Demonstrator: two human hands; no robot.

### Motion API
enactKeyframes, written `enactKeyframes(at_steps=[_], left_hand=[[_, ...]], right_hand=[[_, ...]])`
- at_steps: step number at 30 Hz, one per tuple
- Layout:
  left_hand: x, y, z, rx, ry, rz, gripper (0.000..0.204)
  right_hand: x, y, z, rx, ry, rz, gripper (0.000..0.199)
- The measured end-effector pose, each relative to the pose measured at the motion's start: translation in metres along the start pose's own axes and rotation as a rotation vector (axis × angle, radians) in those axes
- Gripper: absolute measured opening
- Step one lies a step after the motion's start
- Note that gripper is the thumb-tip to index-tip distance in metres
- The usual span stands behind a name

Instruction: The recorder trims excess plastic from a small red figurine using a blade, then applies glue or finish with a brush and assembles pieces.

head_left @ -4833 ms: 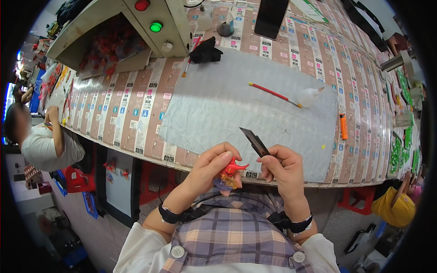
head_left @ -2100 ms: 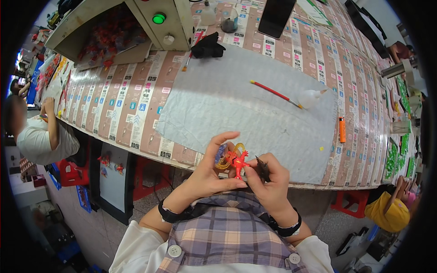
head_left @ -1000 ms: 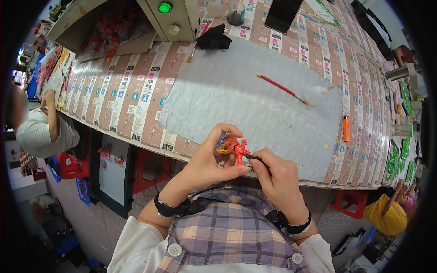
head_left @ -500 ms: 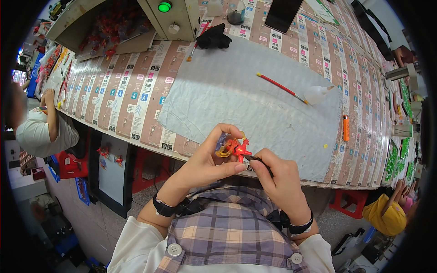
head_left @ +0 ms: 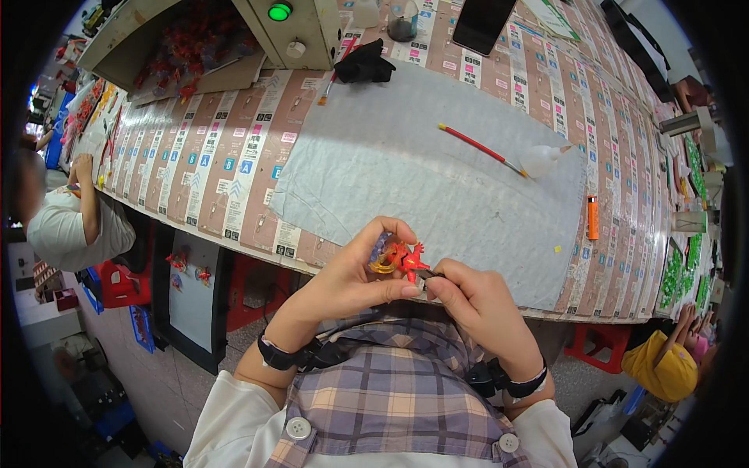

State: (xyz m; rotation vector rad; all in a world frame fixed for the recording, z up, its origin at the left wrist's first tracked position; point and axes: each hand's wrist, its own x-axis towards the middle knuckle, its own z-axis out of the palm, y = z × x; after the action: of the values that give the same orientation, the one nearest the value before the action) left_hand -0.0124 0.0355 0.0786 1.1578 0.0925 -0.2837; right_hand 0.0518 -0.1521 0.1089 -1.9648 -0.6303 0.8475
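My left hand (head_left: 355,273) is closed on a small red toy figure (head_left: 413,262) with see-through yellow and purple parts at its back. The figure is held above the near edge of the table, its limbs pointing to the right. In my right hand (head_left: 480,294) is a slim tool with a dark handle (head_left: 437,274), pinched between thumb and fingers. Its tip touches the figure's right side or comes very near it; what kind of tip it has is too small to tell.
On the pale cloth (head_left: 390,156) lie a red paintbrush (head_left: 480,148) and a white squeeze bottle (head_left: 544,160). An orange lighter (head_left: 593,218) lies to the right. Farther off are a black cloth (head_left: 365,64), a phone (head_left: 484,25) and a metal box (head_left: 300,31) holding red figures. Co-workers sit on both sides.
The figure has turned slightly in my left hand, showing more of its purple part. My right hand has moved slightly right and down, the tool still at the figure.
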Motion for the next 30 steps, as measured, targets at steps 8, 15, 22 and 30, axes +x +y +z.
enactKeyframes(at_steps=[8, 15, 22, 30], left_hand=[[0.0, -0.004, 0.0, -0.006, -0.009, 0.075, 0.048], [-0.001, -0.004, 0.001, -0.022, 0.002, 0.048, 0.047], [0.0, -0.004, 0.002, -0.007, 0.003, 0.062, 0.047], [-0.001, -0.002, 0.002, 0.026, 0.008, 0.032, 0.048]], right_hand=[[-0.004, -0.006, -0.001, 0.042, 0.126, 0.008, 0.014], [-0.002, 0.001, 0.012, -0.167, 0.272, -0.252, 0.009], [-0.001, 0.002, 0.014, -0.253, 0.268, -0.259, 0.015], [-0.001, 0.002, 0.015, -0.283, 0.268, -0.259, 0.016]])
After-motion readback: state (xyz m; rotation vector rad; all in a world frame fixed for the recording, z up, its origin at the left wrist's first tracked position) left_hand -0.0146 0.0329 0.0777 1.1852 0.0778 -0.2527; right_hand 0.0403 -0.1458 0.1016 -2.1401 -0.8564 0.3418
